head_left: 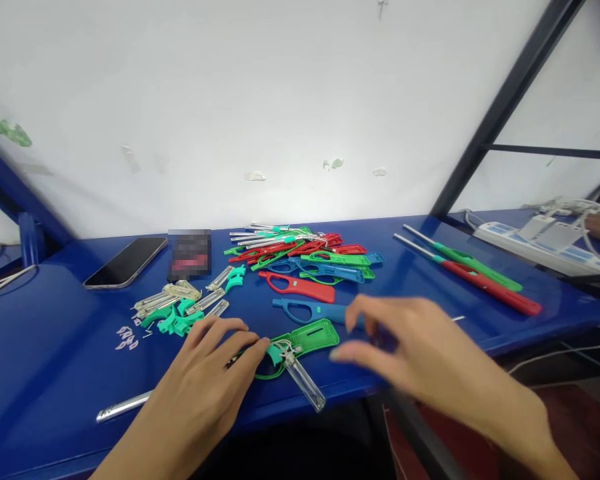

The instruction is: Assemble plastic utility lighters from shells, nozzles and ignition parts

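Observation:
My left hand point(210, 373) presses on the front part of a green utility lighter shell point(320, 335), its fingers closed over it. A metal lighter tube point(123, 407) sticks out on the left from beneath that hand. In the shell's middle sit a teal trigger point(274, 354) and pale wires. A clear fuel tank point(305, 381) hangs out at an angle towards the table edge. Just right of the shell, my right hand point(415, 340) is in the air, thumb and forefinger apart with nothing visible between them. Behind it lies a blue lighter shell point(335, 312), partly covered by the fingers.
Beyond lies a red shell point(320, 291) before a pile of coloured lighter shells point(340, 260). Clear tanks point(155, 302) and teal triggers point(177, 320) lie left, near a phone point(127, 262). Right are a red lighter point(485, 287), a green lighter point(480, 265) and a power strip point(530, 247).

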Available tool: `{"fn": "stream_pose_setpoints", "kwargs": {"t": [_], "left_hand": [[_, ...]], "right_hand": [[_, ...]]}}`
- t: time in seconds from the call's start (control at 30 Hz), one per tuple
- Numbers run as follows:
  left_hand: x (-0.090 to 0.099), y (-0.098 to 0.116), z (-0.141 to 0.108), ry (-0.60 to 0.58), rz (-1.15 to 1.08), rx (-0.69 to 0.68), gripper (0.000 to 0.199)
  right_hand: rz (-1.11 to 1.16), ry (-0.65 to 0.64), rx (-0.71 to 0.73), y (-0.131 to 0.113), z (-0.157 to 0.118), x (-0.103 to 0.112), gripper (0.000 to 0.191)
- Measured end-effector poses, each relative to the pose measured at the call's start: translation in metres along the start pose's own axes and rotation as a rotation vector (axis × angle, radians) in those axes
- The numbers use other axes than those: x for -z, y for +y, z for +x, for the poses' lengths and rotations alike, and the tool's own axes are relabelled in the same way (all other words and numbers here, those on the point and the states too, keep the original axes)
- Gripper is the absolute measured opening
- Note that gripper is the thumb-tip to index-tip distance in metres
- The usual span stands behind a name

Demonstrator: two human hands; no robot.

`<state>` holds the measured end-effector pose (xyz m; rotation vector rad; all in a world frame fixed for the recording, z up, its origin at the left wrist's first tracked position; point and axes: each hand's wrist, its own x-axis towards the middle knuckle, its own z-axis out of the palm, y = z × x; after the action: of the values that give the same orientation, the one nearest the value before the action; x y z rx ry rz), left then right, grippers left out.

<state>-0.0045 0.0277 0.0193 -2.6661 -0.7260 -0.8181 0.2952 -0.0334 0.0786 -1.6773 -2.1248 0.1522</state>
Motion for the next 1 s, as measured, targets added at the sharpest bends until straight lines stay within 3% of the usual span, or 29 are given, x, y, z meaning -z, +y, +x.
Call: {"fn": "stream_pose_setpoints", "kwargs": {"t": [0.1, 0.23, 0.5, 0.77, 1.0], "left_hand": [[0.005, -0.001, 0.004, -0.018, -0.001, -0.029, 0.037], [0.008, -0.004, 0.006, -0.008, -0.029, -0.052, 0.032], [-0.004, -0.001, 0.000, -0.005, -0.169, 0.058, 0.024], [-0.003, -0.008, 0.001, -0.049, -0.214, 0.110, 0.026], [-0.012, 0.014, 0.031, -0.059, -0.170, 0.153, 0.025]], "right_hand": [[0.008, -0.134, 0.083, -0.027, -0.013, -0.014, 0.053], [0.022, -0.218, 0.123, -0.038, -0.010, -0.028, 0.032], [0.160, -0.161, -0.099, -0.018, -0.004, -0.020, 0.021], [0.250, -0.129, -0.101, -0.013, 0.007, -0.020, 0.025], [0.309, -0.100, -0.106, -0.007, 0.008, -0.020, 0.027]]}}
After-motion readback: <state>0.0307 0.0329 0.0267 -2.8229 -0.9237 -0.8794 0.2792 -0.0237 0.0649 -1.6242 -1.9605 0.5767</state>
